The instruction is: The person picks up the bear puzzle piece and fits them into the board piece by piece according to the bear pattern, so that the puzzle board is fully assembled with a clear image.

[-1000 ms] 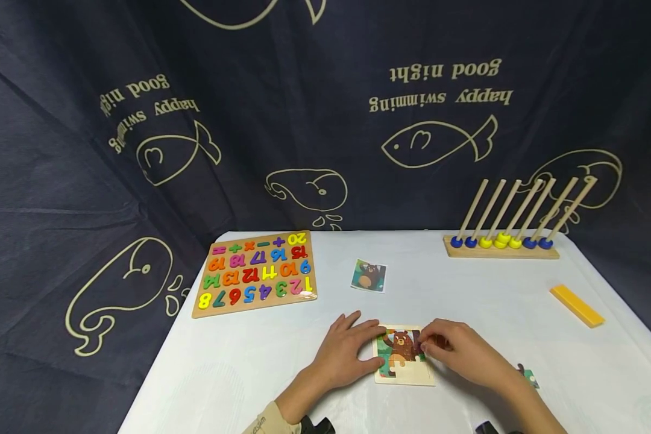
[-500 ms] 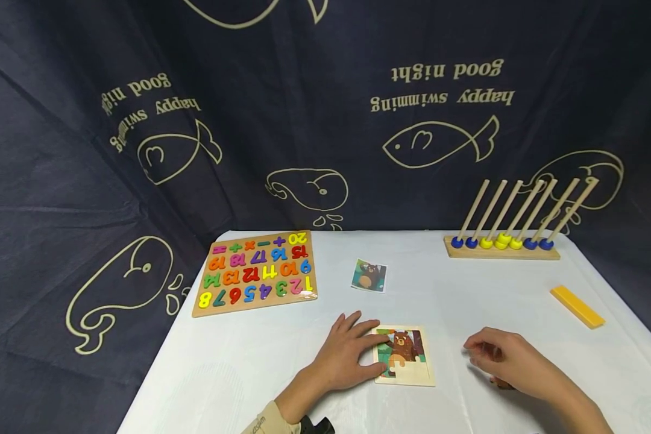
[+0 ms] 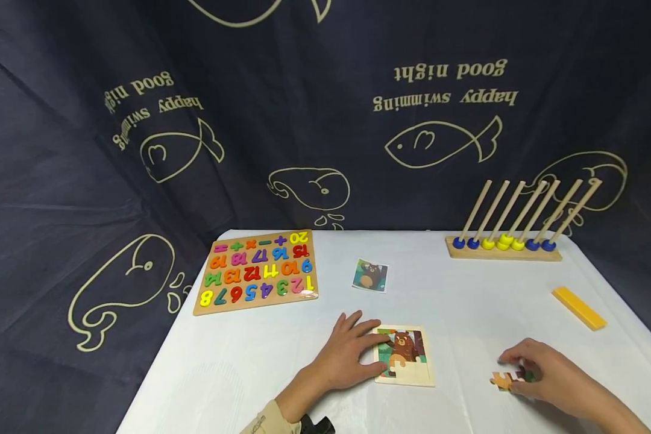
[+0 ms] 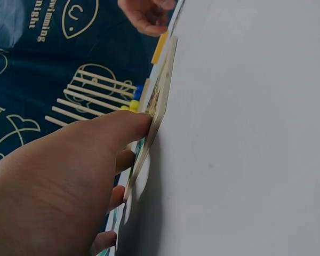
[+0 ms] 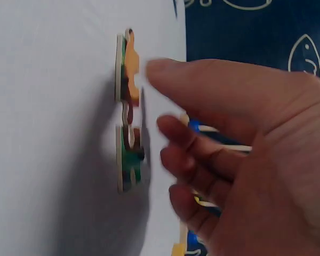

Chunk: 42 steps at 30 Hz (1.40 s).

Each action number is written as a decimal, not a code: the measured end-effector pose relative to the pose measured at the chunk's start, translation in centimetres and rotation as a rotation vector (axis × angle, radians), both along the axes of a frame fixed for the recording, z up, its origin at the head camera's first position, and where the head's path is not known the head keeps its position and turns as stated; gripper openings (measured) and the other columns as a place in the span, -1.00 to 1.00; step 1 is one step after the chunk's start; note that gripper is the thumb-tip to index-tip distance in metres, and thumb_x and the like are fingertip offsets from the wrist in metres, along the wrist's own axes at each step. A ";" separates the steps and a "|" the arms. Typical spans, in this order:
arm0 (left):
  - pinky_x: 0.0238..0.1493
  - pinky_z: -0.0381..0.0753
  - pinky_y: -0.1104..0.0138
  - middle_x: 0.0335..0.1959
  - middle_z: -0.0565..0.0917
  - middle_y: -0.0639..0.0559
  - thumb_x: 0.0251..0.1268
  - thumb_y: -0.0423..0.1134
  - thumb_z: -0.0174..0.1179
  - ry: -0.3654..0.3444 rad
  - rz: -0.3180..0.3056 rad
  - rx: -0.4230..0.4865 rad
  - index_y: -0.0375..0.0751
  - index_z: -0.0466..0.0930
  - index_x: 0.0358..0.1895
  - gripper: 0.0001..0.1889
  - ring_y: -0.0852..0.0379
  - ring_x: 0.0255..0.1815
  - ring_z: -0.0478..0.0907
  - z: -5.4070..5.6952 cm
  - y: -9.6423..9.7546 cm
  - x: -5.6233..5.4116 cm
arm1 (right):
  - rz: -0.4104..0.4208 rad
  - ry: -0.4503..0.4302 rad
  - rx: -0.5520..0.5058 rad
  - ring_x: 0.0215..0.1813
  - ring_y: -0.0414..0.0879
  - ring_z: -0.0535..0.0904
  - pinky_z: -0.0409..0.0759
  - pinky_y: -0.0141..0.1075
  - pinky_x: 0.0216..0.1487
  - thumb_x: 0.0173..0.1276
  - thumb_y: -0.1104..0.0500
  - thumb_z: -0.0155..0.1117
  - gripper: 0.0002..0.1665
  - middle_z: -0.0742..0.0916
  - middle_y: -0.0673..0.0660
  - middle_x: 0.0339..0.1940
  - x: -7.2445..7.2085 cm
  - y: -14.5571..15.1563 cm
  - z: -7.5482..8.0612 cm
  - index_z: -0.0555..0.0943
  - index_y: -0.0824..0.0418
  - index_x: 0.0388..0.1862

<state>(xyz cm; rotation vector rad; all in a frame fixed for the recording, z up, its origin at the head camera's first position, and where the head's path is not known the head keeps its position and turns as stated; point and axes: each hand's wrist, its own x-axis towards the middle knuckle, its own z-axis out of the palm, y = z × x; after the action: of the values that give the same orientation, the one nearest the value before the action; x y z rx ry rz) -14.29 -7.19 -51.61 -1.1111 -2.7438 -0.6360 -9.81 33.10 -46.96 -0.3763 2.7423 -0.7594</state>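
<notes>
A wooden bear jigsaw board point(image 3: 418, 378) lies in the middle of the table in the head view, its lower right part bare wood. My left hand point(image 3: 347, 355) rests at the board's left side, thumb and fingertips touching it. To the right, my right hand point(image 3: 559, 378) hovers over loose jigsaw pieces, fingers bent and apart. Seen from the right wrist, an orange-and-brown piece point(image 5: 131, 66) and a green piece point(image 5: 129, 165) lie on the table, with a gap between thumb and fingers. The hand partly hides them in the head view.
A small bear picture card point(image 3: 370, 275) lies beyond the board. At the back left is a number board point(image 3: 257, 274); at the back right stands a peg rack with beads point(image 3: 503, 255). A yellow bar point(image 3: 579, 308) lies near the right edge.
My right hand has left the board's right side and moved right to the loose pieces. The left hand has stayed at the board.
</notes>
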 end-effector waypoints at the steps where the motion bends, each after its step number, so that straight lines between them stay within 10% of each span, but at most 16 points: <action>1: 0.33 0.02 -0.23 0.35 0.37 0.13 0.25 0.28 0.08 0.001 -0.002 -0.003 0.23 0.51 0.25 -0.47 -0.17 0.44 0.11 0.0 0.0 0.0 | -0.001 -0.009 0.015 -0.32 -0.28 0.37 0.46 -0.36 -0.35 -0.01 -0.01 0.55 -0.50 0.55 -0.06 -0.27 0.1 0.3 -0.2 0.61 0.06 -0.07; 23: 0.33 0.01 -0.24 0.36 0.36 0.15 0.27 0.29 0.06 -0.013 0.007 -0.005 0.27 0.50 0.26 -0.48 -0.17 0.44 0.10 -0.3 -0.1 0.3 | -0.148 -0.009 -0.023 -0.44 -0.26 0.37 0.37 -0.37 -0.50 0.03 0.12 0.51 -0.67 0.52 -0.07 -0.48 0.1 -2.0 -1.3 0.64 0.08 -0.20; 42: 0.34 0.05 -0.20 0.35 0.37 0.16 0.25 0.28 0.08 0.005 0.027 -0.024 0.28 0.50 0.25 -0.48 -0.15 0.44 0.12 0.1 0.4 0.1 | -0.013 0.143 -0.100 -0.44 -0.29 0.41 0.40 -0.41 -0.48 0.07 0.10 0.51 -0.74 0.54 -0.21 -0.48 -1.1 -6.4 -0.9 0.69 -0.03 -0.22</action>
<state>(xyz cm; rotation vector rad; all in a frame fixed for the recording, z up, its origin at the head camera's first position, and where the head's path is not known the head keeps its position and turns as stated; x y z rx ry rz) -14.20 -6.78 -51.55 -1.0768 -2.7647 -0.5976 -10.87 26.75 -47.83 -0.4501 2.8483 -0.9089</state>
